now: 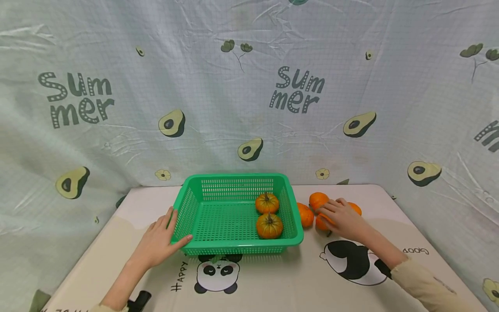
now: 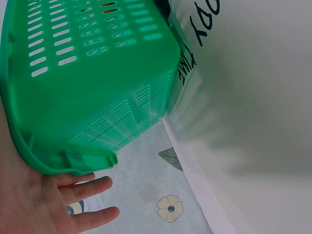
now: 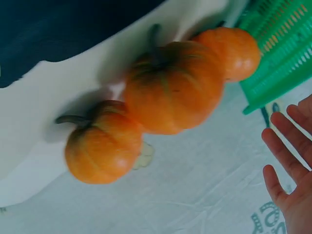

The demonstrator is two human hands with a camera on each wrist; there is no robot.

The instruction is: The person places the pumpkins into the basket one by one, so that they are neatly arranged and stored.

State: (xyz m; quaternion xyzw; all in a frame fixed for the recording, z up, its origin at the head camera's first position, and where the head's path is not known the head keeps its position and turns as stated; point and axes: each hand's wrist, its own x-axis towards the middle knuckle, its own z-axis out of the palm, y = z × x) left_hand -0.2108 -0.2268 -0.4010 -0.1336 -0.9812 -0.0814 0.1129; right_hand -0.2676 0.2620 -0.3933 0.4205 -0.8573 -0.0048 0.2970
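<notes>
A green plastic basket (image 1: 241,248) stands on the table with two small orange-green pumpkins (image 1: 269,225) inside, at its right end. My left hand (image 1: 157,242) touches its left front corner, thumb along the front rim; in the left wrist view the fingers (image 2: 92,219) lie straight beside the basket rim (image 2: 63,168). Several orange pumpkins (image 1: 305,215) sit just right of the basket. Over them is my right hand (image 1: 345,220), partly hiding one pumpkin (image 1: 323,222). Its fingers (image 3: 287,144) look straight and spread in the right wrist view, apart from the pumpkins (image 3: 173,90).
A pale tablecloth (image 1: 269,281) with panda prints covers the table. Behind and at both sides hangs a light curtain (image 1: 218,95) printed with avocados and lettering. Dark straps (image 1: 139,300) circle the wrists.
</notes>
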